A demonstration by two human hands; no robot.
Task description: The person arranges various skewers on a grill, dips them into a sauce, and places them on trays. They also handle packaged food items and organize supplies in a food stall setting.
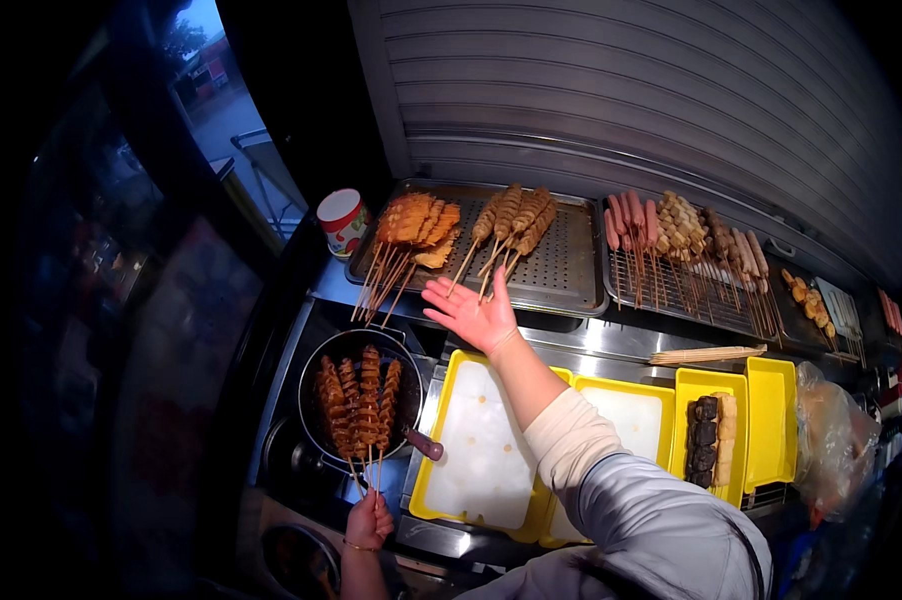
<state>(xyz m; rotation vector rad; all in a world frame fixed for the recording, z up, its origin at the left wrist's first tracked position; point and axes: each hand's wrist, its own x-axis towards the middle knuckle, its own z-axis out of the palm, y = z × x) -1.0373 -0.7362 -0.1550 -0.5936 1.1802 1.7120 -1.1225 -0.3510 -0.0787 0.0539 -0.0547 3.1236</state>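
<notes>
My left hand (371,519), with a thin bracelet at its wrist, grips the wooden sticks of several brown spiral-cut skewers (368,401). Their food ends lie over a round metal pan (415,360) with a dark handle (424,444). My right hand (472,313) reaches over the near edge of a perforated metal tray (571,251), palm turned up and fingers spread. Just above its fingers are the stick ends of paler spiral skewers (522,214); whether they touch the hand I cannot tell. Fan-shaped orange-brown skewers (413,221) lie on the tray's left side.
Left of the tray stands a patterned cup (342,223). Rightward, a wire rack (668,289) bears sausage skewers (631,217) and cubed-food skewers (680,225). Nearer are yellow trays (430,457), one with dark block-shaped food (701,441), a bundle of sticks (706,355) and a plastic bag (833,442).
</notes>
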